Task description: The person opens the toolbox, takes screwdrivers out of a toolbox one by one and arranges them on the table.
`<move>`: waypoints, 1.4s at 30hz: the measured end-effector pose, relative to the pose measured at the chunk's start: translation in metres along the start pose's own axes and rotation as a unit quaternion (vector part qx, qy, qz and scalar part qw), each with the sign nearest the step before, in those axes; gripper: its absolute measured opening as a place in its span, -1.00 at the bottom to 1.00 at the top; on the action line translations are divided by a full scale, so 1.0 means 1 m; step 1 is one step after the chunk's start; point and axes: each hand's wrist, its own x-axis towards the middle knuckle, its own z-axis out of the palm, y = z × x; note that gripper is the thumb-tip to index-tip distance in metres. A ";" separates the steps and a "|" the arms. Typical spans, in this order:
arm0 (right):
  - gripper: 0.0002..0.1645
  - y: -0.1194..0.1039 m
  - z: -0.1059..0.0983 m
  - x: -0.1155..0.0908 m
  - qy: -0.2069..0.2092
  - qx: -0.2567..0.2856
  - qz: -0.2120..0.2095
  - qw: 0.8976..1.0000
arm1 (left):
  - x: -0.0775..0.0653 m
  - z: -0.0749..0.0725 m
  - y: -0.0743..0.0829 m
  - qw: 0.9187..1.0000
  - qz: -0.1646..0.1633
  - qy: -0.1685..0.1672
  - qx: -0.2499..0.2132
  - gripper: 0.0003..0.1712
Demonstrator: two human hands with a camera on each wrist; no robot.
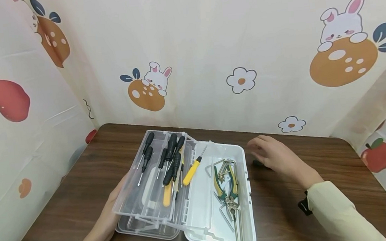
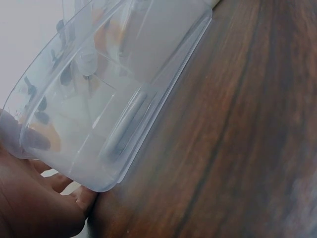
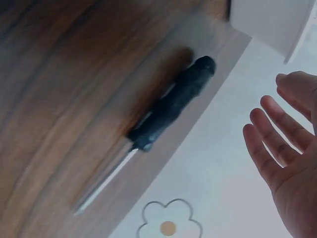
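Note:
A toolbox with a white base [image 1: 212, 149] stands unfolded, its clear plastic tray [image 1: 127, 201] swung out to the left. Several black-handled screwdrivers [image 1: 145, 159] lie in the tray. My left hand [image 1: 111, 208] holds the tray's left edge, thumb at its side and fingers under it in the left wrist view. To the right of the base, my right hand [image 1: 272, 155] hovers over a black screwdriver [image 3: 173, 104] lying on the table. In the right wrist view the fingers [image 3: 267, 158] are spread, touching nothing.
Inside the white base lie green-and-yellow pliers [image 1: 233, 186] and several hex keys [image 1: 226, 218]. A yellow-handled screwdriver [image 1: 191, 173] lies across the hinge side. The brown wooden table [image 1: 284, 219] meets a printed curtain [image 1: 203, 77] at the back.

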 end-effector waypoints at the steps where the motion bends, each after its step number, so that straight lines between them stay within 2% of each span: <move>1: -0.66 -0.002 -0.001 0.002 0.003 -0.002 -0.006 1.000 | 0.000 0.000 0.000 1.000 -0.001 0.000 0.000 -0.39; 11: -0.66 -0.029 -0.006 0.022 0.020 0.000 -0.053 0.998 | 0.003 0.001 -0.001 1.000 0.011 0.006 -0.002 -0.38; 18: -0.62 -0.058 -0.011 0.031 0.010 -0.008 -0.070 0.997 | 0.003 -0.001 0.001 1.000 -0.019 0.011 0.002 -0.36; 24: -0.58 -0.083 -0.011 0.036 0.008 -0.014 -0.096 0.995 | 0.004 0.000 0.002 1.000 -0.013 0.012 0.003 -0.37; 30: -0.59 -0.104 -0.006 0.044 0.023 -0.047 -0.174 0.983 | 0.004 0.001 0.001 1.000 -0.004 0.013 -0.001 -0.38; 33: -0.59 -0.114 -0.003 0.048 0.021 -0.055 -0.199 0.978 | 0.005 0.002 0.001 1.000 -0.002 0.012 -0.004 -0.37; 36: -0.58 -0.122 0.000 0.050 0.012 -0.063 -0.220 0.973 | 0.005 0.002 0.001 1.000 -0.002 0.014 -0.003 -0.37; 42: -0.57 -0.137 0.010 0.055 -0.022 -0.091 -0.277 0.956 | 0.004 0.002 0.001 1.000 0.005 0.017 -0.005 -0.37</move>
